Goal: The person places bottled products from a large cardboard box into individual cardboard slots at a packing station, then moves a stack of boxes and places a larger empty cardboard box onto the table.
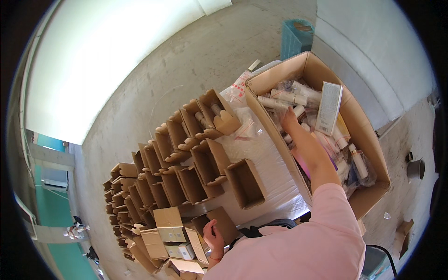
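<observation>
My right arm reaches into a large open carton (268, 119) on the right. In it lies a heap of white cylindrical bottles (289, 96) in clear plastic bags. My right hand (289, 120) is down among these bottles, its fingertips partly hidden, so I cannot tell whether it grips one. A pale upright box (329, 108) leans on the heap beside it. At lower centre my left hand (213, 240) has its fingers loosely bent and apart, with nothing seen in them. It is beside a small open cardboard box (223, 225).
Rows of small open cardboard boxes (175, 184) fill the left of the white-covered table (280, 179). Some far ones hold bottles. An open carton (168, 218) with small packed boxes stands near my left hand. A blue bin (291, 44) stands beyond the large carton.
</observation>
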Demonstrator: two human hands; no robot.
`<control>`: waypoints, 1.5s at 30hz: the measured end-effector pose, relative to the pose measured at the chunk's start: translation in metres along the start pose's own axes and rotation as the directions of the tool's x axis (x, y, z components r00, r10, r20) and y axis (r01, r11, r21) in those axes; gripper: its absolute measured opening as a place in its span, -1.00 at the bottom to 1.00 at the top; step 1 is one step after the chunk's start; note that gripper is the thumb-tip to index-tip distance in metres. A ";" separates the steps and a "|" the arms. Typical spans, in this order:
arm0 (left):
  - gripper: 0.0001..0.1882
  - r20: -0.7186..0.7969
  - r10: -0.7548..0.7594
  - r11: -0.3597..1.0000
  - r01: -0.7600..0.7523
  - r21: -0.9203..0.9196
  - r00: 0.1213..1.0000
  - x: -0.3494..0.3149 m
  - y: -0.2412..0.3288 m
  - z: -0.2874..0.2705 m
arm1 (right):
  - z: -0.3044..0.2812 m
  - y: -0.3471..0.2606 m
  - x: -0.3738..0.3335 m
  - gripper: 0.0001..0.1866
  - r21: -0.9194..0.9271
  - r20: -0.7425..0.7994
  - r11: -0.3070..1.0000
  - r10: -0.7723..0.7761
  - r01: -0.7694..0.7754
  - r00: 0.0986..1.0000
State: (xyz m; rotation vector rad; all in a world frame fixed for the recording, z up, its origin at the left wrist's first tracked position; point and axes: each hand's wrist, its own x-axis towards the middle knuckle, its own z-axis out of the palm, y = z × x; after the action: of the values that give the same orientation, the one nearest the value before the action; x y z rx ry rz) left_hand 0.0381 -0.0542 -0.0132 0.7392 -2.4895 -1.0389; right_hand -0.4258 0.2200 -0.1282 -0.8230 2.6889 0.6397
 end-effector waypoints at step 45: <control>-0.47 0.618 0.132 0.242 0.580 -0.778 0.775 0.049 0.157 -0.026 | -0.187 -0.155 -0.327 -0.17 -0.141 -0.269 -0.979 -0.106 -0.148 0.957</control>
State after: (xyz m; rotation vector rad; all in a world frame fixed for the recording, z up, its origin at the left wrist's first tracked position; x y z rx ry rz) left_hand -0.0403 -0.0031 0.1244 0.3636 -1.3924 -2.8769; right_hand -0.0937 0.1679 0.1011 0.1085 0.2521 -2.3957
